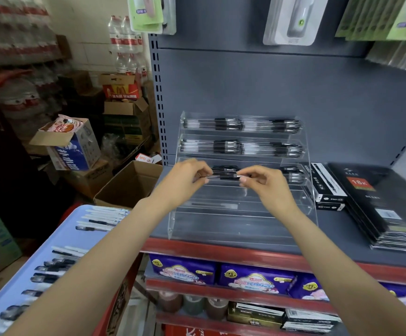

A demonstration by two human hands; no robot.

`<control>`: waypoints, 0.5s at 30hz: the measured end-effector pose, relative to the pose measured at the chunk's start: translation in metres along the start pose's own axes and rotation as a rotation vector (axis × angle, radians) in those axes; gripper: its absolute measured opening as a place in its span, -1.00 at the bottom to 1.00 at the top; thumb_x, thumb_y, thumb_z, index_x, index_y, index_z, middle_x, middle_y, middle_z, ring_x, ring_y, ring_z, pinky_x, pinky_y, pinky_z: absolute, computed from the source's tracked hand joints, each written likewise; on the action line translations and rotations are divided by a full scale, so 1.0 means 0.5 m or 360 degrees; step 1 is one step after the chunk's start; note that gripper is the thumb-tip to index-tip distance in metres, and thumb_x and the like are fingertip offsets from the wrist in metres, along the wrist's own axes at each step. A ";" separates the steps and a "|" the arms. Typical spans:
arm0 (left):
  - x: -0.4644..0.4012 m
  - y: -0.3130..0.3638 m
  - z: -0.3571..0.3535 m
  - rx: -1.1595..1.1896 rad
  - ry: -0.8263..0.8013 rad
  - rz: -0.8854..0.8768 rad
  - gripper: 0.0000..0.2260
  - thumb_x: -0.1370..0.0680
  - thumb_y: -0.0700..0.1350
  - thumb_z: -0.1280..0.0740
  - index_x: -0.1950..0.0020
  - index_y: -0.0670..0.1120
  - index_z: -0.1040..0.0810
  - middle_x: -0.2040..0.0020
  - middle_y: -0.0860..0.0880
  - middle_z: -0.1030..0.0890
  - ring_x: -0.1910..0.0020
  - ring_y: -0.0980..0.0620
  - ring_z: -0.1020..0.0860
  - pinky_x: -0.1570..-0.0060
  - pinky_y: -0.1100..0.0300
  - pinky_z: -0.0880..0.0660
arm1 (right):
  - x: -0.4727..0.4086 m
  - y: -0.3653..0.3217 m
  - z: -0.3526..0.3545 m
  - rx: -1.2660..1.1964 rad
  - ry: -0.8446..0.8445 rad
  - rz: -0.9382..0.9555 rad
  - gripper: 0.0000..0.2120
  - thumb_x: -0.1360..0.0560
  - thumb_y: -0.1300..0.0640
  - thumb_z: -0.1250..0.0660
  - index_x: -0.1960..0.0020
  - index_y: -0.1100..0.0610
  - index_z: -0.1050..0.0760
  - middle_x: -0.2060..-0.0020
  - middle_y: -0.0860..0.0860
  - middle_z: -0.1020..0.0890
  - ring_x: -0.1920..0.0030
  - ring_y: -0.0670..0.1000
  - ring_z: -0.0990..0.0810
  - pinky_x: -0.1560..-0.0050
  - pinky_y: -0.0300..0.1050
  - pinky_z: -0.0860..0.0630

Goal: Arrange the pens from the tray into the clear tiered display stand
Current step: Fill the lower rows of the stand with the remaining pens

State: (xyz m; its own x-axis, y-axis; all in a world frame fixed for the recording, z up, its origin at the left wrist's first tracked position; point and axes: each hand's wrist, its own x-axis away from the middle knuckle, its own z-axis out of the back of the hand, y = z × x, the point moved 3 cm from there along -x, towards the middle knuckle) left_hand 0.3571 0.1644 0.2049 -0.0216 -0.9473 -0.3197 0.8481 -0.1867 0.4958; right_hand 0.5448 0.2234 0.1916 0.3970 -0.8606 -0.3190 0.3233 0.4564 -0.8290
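Grey shop shelving fills the head view, with the clear tiered display stand at centre, its upper two tiers filled with black pens. At the third tier the left hand and right hand each pinch one end of a pen held level between curled fingertips. At 8 o'clock, a pale blue tray holds more pens. Black notebooks lie at 3 o'clock.
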 end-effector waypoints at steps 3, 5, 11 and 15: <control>0.012 -0.013 -0.010 -0.0138 -0.0029 0.0017 -0.84 -0.54 -0.26 -0.29 -0.08 -0.11 -0.58 -0.02 -0.05 -0.57 0.01 0.05 -0.53 -0.08 0.19 -0.47 | 0.008 0.027 0.004 0.0092 0.0043 -0.0045 -0.86 -0.45 0.27 -0.40 0.11 0.04 -0.62 0.21 -0.09 -0.64 0.12 -0.02 -0.62 -0.05 -0.20 -0.51; 0.021 -0.018 -0.017 -0.0254 -0.0053 0.0049 -0.81 -0.55 -0.29 -0.27 -0.11 -0.13 -0.57 -0.05 -0.07 -0.56 -0.05 -0.02 -0.54 -0.12 0.08 -0.48 | 0.014 0.037 -0.005 0.0186 0.0058 -0.0061 -0.89 -0.45 0.26 -0.40 0.08 0.09 -0.64 0.20 -0.08 -0.63 0.18 -0.09 -0.60 0.05 -0.41 -0.45; 0.046 -0.026 -0.042 -0.0444 -0.0314 0.0002 -0.73 -0.62 -0.12 -0.17 -0.30 -0.08 -0.49 -0.23 -0.05 -0.51 -0.23 -0.03 -0.47 -0.21 0.07 -0.41 | 0.011 0.040 -0.051 0.0693 -0.0070 0.0031 -0.82 -0.49 0.21 -0.36 -0.07 0.16 -0.63 0.06 0.08 -0.59 0.09 0.01 -0.54 0.06 -0.39 -0.29; 0.052 -0.033 -0.056 -0.0633 -0.0441 -0.0013 -0.68 -0.64 -0.05 -0.13 -0.38 -0.06 -0.41 -0.29 -0.04 -0.45 -0.24 -0.07 -0.46 -0.23 0.07 -0.38 | 0.016 0.038 -0.061 0.0818 -0.0172 0.0035 -0.74 -0.57 0.15 -0.25 -0.22 0.15 -0.54 -0.10 0.10 -0.57 -0.13 0.07 -0.52 -0.16 -0.20 -0.36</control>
State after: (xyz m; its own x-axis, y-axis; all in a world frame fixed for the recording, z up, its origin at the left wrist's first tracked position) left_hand 0.3573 0.1503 0.1656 -0.1236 -0.9900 -0.0686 0.9827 -0.1317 0.1299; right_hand 0.5278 0.2183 0.1595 0.4860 -0.8337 -0.2623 0.6829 0.5495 -0.4814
